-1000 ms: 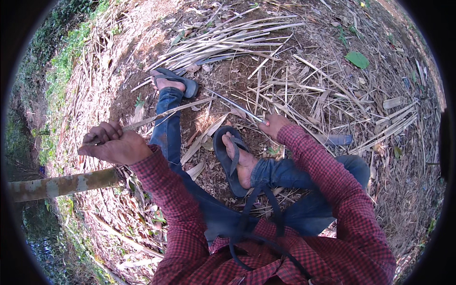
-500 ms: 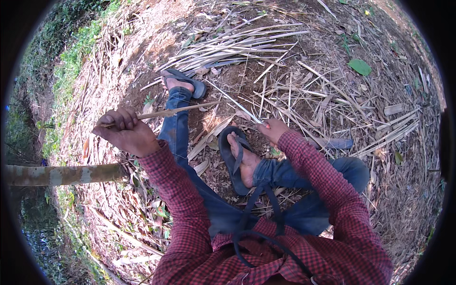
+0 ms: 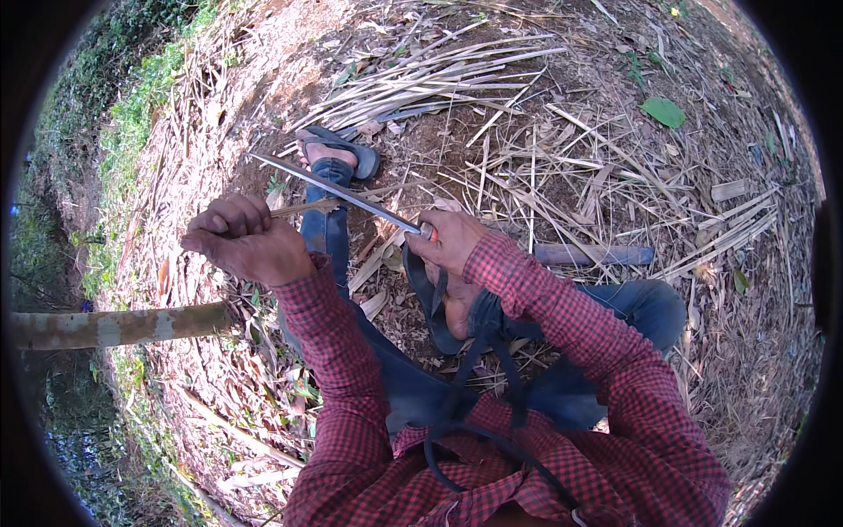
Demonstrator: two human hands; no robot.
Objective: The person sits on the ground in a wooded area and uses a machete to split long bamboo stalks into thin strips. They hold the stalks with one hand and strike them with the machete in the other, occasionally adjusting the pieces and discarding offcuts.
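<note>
Dry leaves cover the brown ground (image 3: 421,154). Left hand (image 3: 246,237) is closed around a thin strip (image 3: 299,209). Right hand (image 3: 452,241) grasps a long knife (image 3: 351,196), whose blade crosses the strip; I cannot tell if they touch. Beyond the left sandal (image 3: 369,165) lies a pile of pale strips (image 3: 430,83).

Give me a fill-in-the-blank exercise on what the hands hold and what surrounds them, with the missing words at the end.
1. The left hand grips a dry strip, while the long-bladed knife is in the ____ hand.
2. The checked shirt combines a dark colour with ____.
3. The broad leaf at the picture's upper right is ____.
4. The slender trunk reaches in from the picture's ____ side.

Missing words: right; red; green; left.
</note>
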